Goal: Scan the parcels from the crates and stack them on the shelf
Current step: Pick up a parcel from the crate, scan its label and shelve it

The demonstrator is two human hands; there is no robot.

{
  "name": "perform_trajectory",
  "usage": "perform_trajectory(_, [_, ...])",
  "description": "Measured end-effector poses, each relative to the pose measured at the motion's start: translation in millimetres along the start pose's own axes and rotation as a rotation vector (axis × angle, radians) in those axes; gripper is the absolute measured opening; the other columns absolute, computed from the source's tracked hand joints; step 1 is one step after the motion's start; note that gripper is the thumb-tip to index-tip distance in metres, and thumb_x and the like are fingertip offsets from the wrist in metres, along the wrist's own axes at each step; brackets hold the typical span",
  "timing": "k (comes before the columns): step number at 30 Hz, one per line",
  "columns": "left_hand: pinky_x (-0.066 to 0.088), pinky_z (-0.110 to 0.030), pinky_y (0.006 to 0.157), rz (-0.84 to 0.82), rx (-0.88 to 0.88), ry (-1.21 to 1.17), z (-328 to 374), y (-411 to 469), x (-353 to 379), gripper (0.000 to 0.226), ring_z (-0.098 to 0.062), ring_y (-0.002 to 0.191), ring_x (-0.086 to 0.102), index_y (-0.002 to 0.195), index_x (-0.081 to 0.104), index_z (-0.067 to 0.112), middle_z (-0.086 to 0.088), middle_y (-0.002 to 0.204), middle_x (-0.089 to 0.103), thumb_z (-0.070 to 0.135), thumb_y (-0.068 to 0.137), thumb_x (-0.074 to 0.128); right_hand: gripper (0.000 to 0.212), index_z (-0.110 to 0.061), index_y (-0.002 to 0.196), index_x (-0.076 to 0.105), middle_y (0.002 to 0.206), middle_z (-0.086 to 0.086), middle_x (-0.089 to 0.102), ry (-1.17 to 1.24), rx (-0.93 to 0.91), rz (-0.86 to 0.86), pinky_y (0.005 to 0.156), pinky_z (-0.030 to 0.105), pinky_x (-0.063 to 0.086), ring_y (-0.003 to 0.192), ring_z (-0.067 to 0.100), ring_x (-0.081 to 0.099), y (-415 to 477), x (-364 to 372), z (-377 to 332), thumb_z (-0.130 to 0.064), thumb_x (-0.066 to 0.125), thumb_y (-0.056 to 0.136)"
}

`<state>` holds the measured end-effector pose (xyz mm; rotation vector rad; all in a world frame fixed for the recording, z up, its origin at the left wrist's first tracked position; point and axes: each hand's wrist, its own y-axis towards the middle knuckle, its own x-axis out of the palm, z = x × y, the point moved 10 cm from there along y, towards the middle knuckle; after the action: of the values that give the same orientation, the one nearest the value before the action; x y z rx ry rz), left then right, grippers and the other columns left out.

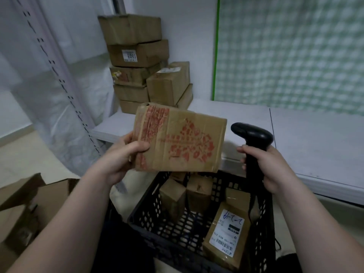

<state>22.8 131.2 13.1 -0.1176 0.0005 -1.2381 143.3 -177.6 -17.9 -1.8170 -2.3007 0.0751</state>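
1. As I look down through the head camera, I count two hands. The left hand [120, 154] grips one flat brown parcel [181, 140] by its left edge, thumb on the printed face. It holds the parcel up at frame centre, above the black crate [149, 209] and in front of the white shelf [236, 115].
2. The right hand [269, 166] is curled round the handle of the single black scanner [252, 134], centre right. The scanner head points left toward the held parcel without touching it.
3. On the shelf, upper centre, I count seven stacked parcels [137, 54]. Five form a column, and two more are piled against its right side.
4. One parcel in the column carries a label reading 8093.
5. In the crate, lower centre, I make out at least four crate parcels [173, 196]. Two stand on end side by side, one labelled parcel [226, 233] lies face up at the lower right, and one sits behind it.
6. One open carton [29, 203] sits at the lower left, cut off by the frame edge. Its inside is too dark for me to read.
7. The red print on the held parcel is smeared and I cannot read it.
8. The held parcel hides the crate's far rim, so more may lie under it.
9. The scanner's lower handle blends into the dark crate wall.
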Motion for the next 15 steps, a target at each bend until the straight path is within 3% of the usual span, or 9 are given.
perform_trajectory(2, [0.056, -0.034, 0.062, 0.057, 0.030, -0.045, -3.9, 7.2, 5.6, 0.083, -0.015, 0.086, 0.069, 0.123, 0.058, 0.015, -0.001, 0.100, 0.072, 0.033, 0.044, 0.075, 0.033, -0.006, 0.121, 0.056, 0.092, 0.011, 0.065, 0.040, -0.020, 0.014, 0.058, 0.030, 0.048, 0.065, 0.017, 0.058, 2.6, 0.4, -3.0, -0.010, 0.064, 0.089])
perform_trajectory(4, [0.056, -0.035, 0.066, 0.093, 0.079, -0.090, -4.8, 14.9, 11.0, 0.091, -0.021, 0.093, 0.068, 0.131, 0.052, 0.010, -0.012, 0.115, 0.068, 0.034, 0.046, 0.076, 0.029, -0.010, 0.117, 0.056, 0.100, 0.012, 0.066, 0.059, -0.031, 0.019, 0.060, 0.030, 0.048, 0.069, 0.018, 0.059, 5.7, 1.6, -4.9, -0.010, 0.064, 0.089])
perform_trajectory(8, [0.053, -0.043, 0.090, 0.212, 0.177, -0.065, -2.3, 23.8, 14.8, 0.107, -0.024, 0.114, 0.061, 0.141, 0.039, 0.018, -0.009, 0.131, 0.057, 0.039, 0.046, 0.081, 0.022, -0.009, 0.110, 0.057, 0.101, 0.013, 0.063, 0.164, -0.054, 0.050, 0.055, 0.028, 0.046, 0.066, 0.018, 0.057, 14.4, -0.2, -11.5, -0.009, 0.063, 0.089])
perform_trajectory(10, [0.046, -0.043, 0.102, 0.329, 0.251, 0.111, 5.8, 23.7, 15.6, 0.110, -0.018, 0.122, 0.052, 0.142, 0.035, 0.025, -0.001, 0.136, 0.048, 0.043, 0.045, 0.084, 0.014, -0.011, 0.101, 0.058, 0.099, 0.014, 0.061, 0.215, -0.059, 0.059, 0.055, 0.028, 0.045, 0.065, 0.018, 0.055, 18.4, -1.0, -15.6, -0.008, 0.062, 0.089])
perform_trajectory(12, [0.036, -0.033, 0.107, 0.414, 0.346, 0.381, 17.6, 21.0, 25.5, 0.109, -0.011, 0.126, 0.040, 0.142, 0.030, 0.025, 0.006, 0.135, 0.036, 0.040, 0.051, 0.088, 0.012, -0.012, 0.098, 0.058, 0.101, 0.013, 0.061, 0.253, -0.059, 0.062, 0.059, 0.030, 0.044, 0.067, 0.018, 0.056, 21.6, -1.4, -18.6, -0.008, 0.062, 0.088])
perform_trajectory(15, [0.028, -0.028, 0.106, 0.388, 0.500, 0.629, 26.1, 22.1, 52.8, 0.108, -0.011, 0.129, 0.028, 0.141, 0.024, 0.028, 0.006, 0.136, 0.023, 0.033, 0.056, 0.089, 0.017, -0.014, 0.102, 0.058, 0.106, 0.011, 0.065, 0.286, -0.059, 0.048, 0.065, 0.031, 0.049, 0.075, 0.020, 0.063, 25.9, 0.2, -20.2, -0.010, 0.064, 0.086])
